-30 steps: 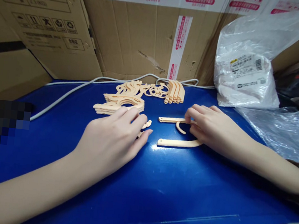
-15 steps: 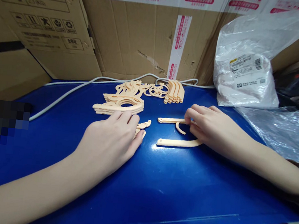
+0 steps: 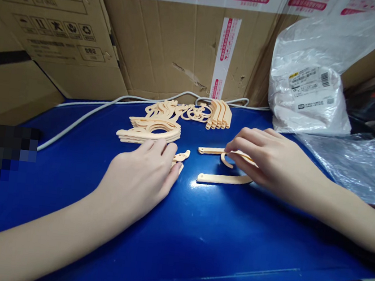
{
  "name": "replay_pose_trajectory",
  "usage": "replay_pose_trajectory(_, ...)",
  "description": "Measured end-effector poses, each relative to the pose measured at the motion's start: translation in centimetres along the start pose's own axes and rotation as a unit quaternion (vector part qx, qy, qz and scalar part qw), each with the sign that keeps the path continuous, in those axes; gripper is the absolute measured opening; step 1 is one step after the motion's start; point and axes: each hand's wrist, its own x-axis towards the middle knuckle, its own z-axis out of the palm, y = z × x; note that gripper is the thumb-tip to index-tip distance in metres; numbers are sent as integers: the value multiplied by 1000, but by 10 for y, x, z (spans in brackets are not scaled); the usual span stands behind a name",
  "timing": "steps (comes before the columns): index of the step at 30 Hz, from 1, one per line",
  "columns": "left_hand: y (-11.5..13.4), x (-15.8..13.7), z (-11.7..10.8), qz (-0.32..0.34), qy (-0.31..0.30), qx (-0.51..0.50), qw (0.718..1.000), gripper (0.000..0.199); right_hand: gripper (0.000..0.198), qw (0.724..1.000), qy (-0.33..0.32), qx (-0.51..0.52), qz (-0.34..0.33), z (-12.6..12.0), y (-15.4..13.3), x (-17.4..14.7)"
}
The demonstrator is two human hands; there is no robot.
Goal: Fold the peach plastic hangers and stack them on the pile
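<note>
My left hand [image 3: 141, 171] is closed over a beige plastic hanger piece [image 3: 181, 157]. One knobbed end of that piece sticks out past the fingers, and the rest is hidden under the palm. On the right, the thumb and fingers of my right hand [image 3: 256, 155] are pinched at the top of a small curved hanger hook [image 3: 226, 160]. Beside the hook lies a long straight-ended hanger arm [image 3: 210, 151]. A second hanger arm [image 3: 222, 179] lies nearer to me, its curved end running under my right hand.
Behind my left hand are stacked hanger arms [image 3: 151, 132]. Farther back lie loose hooks [image 3: 199, 111] and more curved arms [image 3: 220, 115] on the blue tabletop [image 3: 176, 238]. A white cable [image 3: 93, 102] runs before cardboard boxes [image 3: 180, 49]. A plastic bag [image 3: 310, 91] stands at right.
My right hand has shifted slightly left, and its fingertips are now at the top of the hook. My left hand has barely moved.
</note>
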Motion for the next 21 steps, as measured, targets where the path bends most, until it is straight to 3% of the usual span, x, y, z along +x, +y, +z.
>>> replay_pose_trajectory(4,0,1,1,-3,-14,-5,1000,26,27,998,3,52,-36,-3,-7,-3)
replay_pose_trajectory(11,3,1,4,-23,-44,-21,999,24,26,982,-78,145,-90,0,-7,-6)
replay_pose_trajectory(19,2,-1,8,5,20,-43,999,16,28,994,-7,68,-89,1,-12,-4)
replay_pose_trajectory(21,2,1,8,19,52,-61,997,17,26,993,-16,76,-86,2,-12,-4)
